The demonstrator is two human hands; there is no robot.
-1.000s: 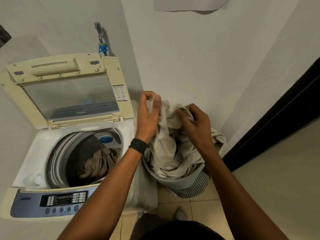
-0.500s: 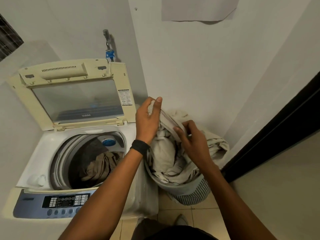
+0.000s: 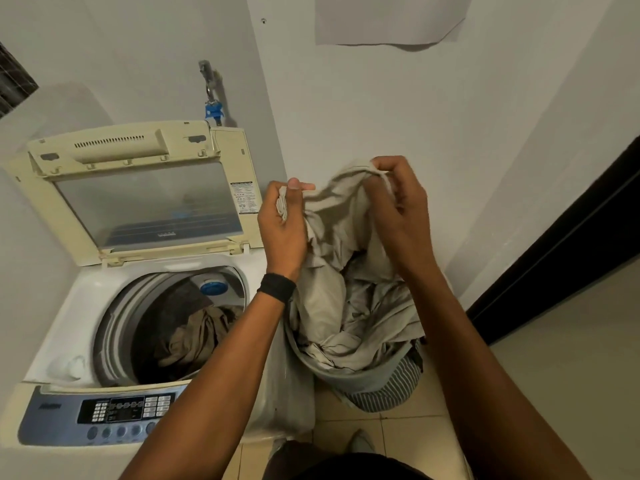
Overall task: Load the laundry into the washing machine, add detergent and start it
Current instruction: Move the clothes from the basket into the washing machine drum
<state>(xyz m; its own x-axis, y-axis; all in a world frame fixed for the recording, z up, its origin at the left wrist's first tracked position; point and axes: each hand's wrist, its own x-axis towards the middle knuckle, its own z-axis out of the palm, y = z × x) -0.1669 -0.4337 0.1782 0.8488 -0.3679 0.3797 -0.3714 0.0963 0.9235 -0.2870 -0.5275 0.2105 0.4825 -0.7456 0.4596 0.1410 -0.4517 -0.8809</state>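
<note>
1. the washing machine (image 3: 86,299) stands on your left, its lid (image 3: 138,188) propped up behind the drum. a brown garment (image 3: 197,334) lies inside, with room above it.
2. your left hand (image 3: 282,230) is fisted round a bunched corner of the beige cloth (image 3: 339,216), thumb on top.
3. the cloth looks light, limp and long. most of it sits in the basket (image 3: 374,386), so expect it to trail; gather it in bunches.
4. your right hand (image 3: 398,216) pinches the upper hem.
5. the wall (image 3: 381,98) is close behind, so swing the cloth left over the machine's rim.
</note>
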